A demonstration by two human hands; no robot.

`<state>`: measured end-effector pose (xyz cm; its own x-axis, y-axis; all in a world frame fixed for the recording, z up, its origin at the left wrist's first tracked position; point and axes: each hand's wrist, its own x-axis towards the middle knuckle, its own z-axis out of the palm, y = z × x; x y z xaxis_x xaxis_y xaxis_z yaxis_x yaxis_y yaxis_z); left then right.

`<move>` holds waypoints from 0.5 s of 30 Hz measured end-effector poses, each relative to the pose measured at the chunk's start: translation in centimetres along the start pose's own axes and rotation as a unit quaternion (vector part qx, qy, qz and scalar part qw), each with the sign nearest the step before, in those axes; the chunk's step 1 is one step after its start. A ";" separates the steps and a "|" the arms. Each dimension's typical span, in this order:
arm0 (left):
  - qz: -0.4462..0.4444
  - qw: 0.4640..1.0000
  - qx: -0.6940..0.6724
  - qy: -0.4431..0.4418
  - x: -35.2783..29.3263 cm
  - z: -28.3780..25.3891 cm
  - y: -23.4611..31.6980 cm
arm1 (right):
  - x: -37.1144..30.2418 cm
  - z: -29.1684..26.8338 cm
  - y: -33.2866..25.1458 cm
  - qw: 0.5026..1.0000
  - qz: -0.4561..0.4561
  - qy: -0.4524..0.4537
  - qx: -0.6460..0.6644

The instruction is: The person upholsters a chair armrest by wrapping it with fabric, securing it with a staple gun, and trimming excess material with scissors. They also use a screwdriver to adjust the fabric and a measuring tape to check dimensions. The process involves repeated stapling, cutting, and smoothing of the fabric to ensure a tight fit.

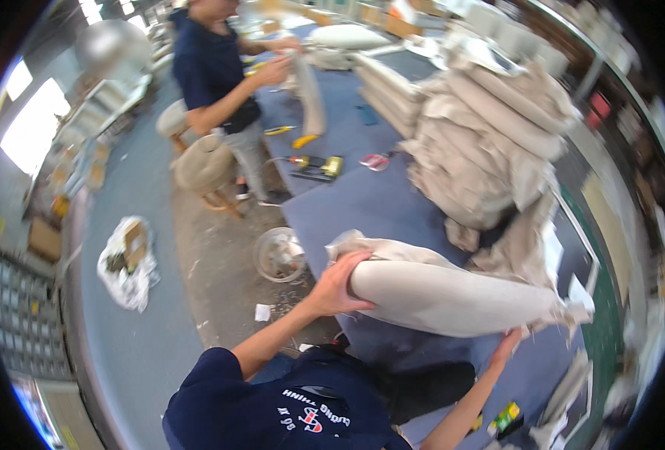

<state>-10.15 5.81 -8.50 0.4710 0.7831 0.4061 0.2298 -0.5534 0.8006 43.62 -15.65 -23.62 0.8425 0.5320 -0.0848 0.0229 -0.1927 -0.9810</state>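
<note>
Well to the left of the blue-grey table (377, 199), a white plastic bag (146, 281) lies on the floor; a padded stool (203, 163) stands nearer the table, and a bucket (272, 259) just beside its left edge. Your left hand (341, 286) holds one end of the beige padded piece (452, 296), which is over the table's near part. A fabric heap (475, 142) sits farther back on the table. Your right hand (506, 346) touches the piece's near edge above the table; its grip you cannot tell, as the fingers are partly hidden.

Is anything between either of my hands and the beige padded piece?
Nothing visible: your left hand directly grips the left end of the beige padded piece; your right hand touches its lower edge.
</note>
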 end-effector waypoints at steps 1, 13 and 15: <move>-0.042 0.999 -0.002 0.032 -1.8 0.1 -1.9 | 0.3 4.2 0.9 0.995 0.014 -0.034 0.088; -0.398 0.901 -0.091 0.147 -2.7 4.0 -12.9 | -7.2 12.1 -2.2 0.985 0.056 -0.070 0.145; -0.356 0.920 0.021 0.164 -4.3 3.0 -13.3 | -8.7 14.6 1.0 0.984 0.081 -0.133 0.084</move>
<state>-12.67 8.97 -22.22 -0.0921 0.9910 -0.0971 0.4166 0.1269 0.9002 28.42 -8.43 -26.46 0.6562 0.7071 -0.2635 -0.2087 -0.1655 -0.9639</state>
